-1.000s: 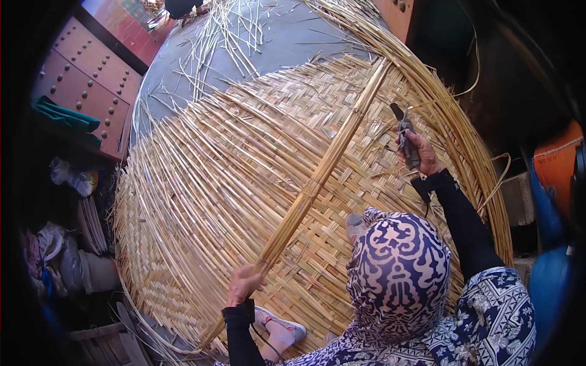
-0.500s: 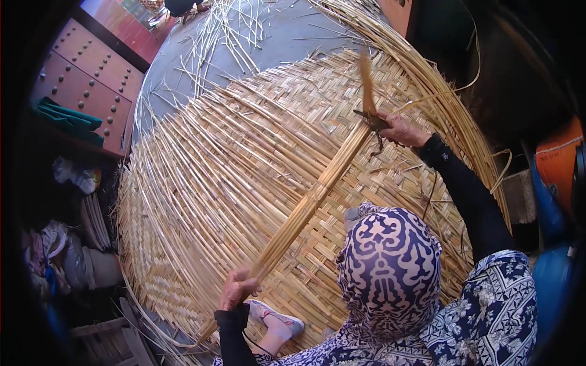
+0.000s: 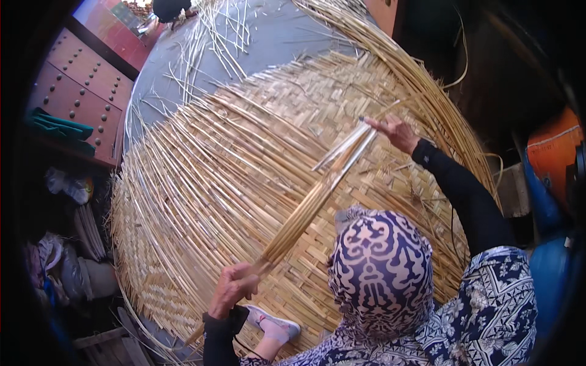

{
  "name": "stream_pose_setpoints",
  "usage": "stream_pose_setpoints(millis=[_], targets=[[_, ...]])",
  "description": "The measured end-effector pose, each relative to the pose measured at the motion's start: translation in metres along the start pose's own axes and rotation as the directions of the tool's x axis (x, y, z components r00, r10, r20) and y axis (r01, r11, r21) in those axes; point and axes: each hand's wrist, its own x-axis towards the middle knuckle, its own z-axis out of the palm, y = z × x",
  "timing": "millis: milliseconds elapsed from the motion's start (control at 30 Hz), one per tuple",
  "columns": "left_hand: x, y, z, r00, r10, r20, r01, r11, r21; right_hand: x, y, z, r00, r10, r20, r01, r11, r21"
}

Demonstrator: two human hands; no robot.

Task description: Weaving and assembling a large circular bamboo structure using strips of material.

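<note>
My left hand is closed around the lower end of a long bundle of split cane strips, held slanting up to the right above a woven mat. At the bundle's far end, pale strips fan apart. There my right hand has its fingers pressed together, touching or just beside the strip ends. A small dark tip shows at its fingertips and a thin brown streak beside it; what it grips cannot be made out. Under the bundle, many loose canes lie side by side across the mat.
More long strips run along the mat's right edge. Thin strips lie scattered on the grey floor. A knee in patterned cloth and a shoe rest on the mat. A studded red door stands at left, orange and blue things at right.
The hooked metal tool with a wooden handle in my right hand no longer shows clearly. The bundle's far end has spread into separate strips. My left hand stays closed on the bundle's lower end.
</note>
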Motion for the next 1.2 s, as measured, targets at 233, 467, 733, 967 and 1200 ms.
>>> stream_pose_setpoints(millis=[233, 467, 733, 967, 1200], targets=[[-0.010, 0.006, 0.004, 0.994, -0.098, -0.055, 0.101, 0.993, 0.066, 0.015, -0.050, 0.018, 0.964, 0.260, 0.063, -0.263, 0.880, 0.394], [-0.097, -0.014, -0.072, 0.933, -0.306, -0.190, 0.323, 0.944, 0.066, -0.047, 0.080, 0.029, 0.686, 0.704, 0.181, -0.542, 0.329, 0.773], [-0.063, -0.007, -0.075, 0.789, 0.122, -0.603, -0.155, 0.988, -0.003, -0.044, -0.043, 0.001, 0.862, 0.215, 0.459, -0.505, 0.303, 0.808], [-0.082, 0.007, -0.097, 0.506, 0.380, -0.774, -0.430, 0.889, 0.156, 0.009, -0.142, -0.016, 0.737, -0.604, 0.305, 0.458, 0.777, 0.432], [-0.066, -0.005, -0.104, 0.545, 0.419, -0.726, -0.496, 0.860, 0.125, 0.259, 0.054, -0.109, 0.767, 0.619, 0.170, -0.372, 0.214, 0.903]])
